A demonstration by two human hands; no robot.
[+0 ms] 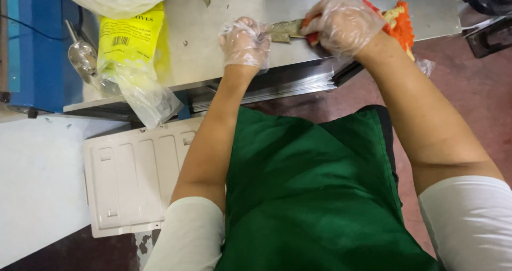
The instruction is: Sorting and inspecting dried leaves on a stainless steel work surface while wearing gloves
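Both my hands wear thin clear plastic gloves over a steel worktable (pixel 213 41). My left hand (pixel 244 42) is closed around one end of a flat grey-green metal piece (pixel 282 31), which looks like a blade. My right hand (pixel 341 23) grips a red handle (pixel 312 36) at the other end of that piece. An orange and yellow cloth (pixel 400 23) lies just behind my right hand. A green apron covers my front.
A yellow packet in a clear bag (pixel 130 41) hangs over the table's front edge at left, beside a metal scoop (pixel 81 55). A blue machine (pixel 32 41) stands at far left. A beige plastic panel (pixel 133 175) lies below the table.
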